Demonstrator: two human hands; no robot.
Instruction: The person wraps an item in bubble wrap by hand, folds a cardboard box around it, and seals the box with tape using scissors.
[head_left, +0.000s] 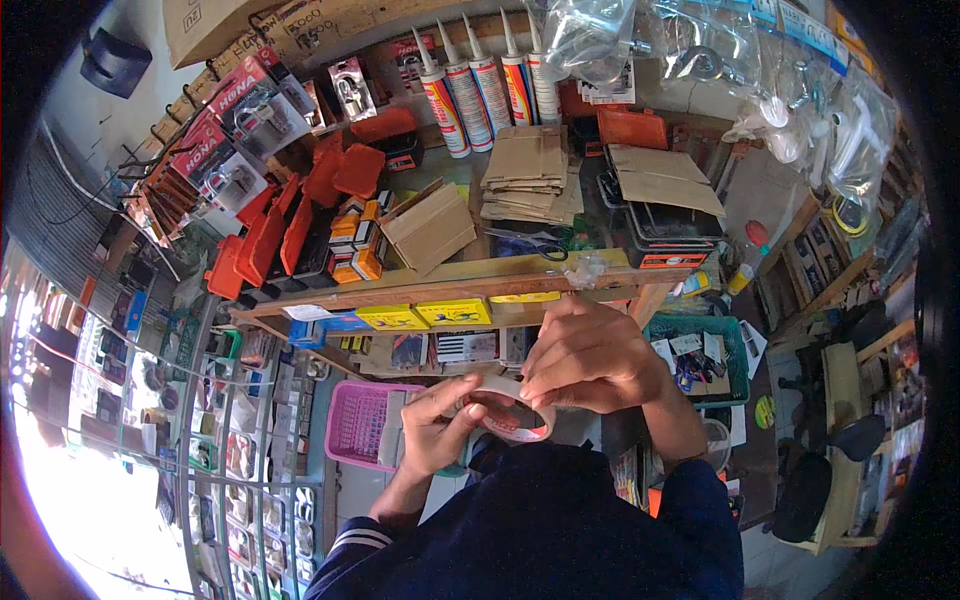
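A roll of adhesive tape (541, 427) with red print on its inner core is held up in front of my chest. My left hand (439, 424) grips its left side between thumb and fingers. At the upper right of the roll, the bent fingertips of my right hand (596, 360) pinch its edge; the exact spot between them is hidden. Beyond my hands, on the wooden workbench, lie a pair of scissors (534, 241), a stack of cut cardboard pieces (525, 169) and a separate folded cardboard piece (431, 229).
Sealant cartridges (469, 94) stand along the back. Black cases with orange lids (262, 240) crowd the left, beside small orange boxes (360, 240). A pink basket (360, 424) sits below, a green basket (739, 360) at right. Packaged fittings (701, 64) hang upper right.
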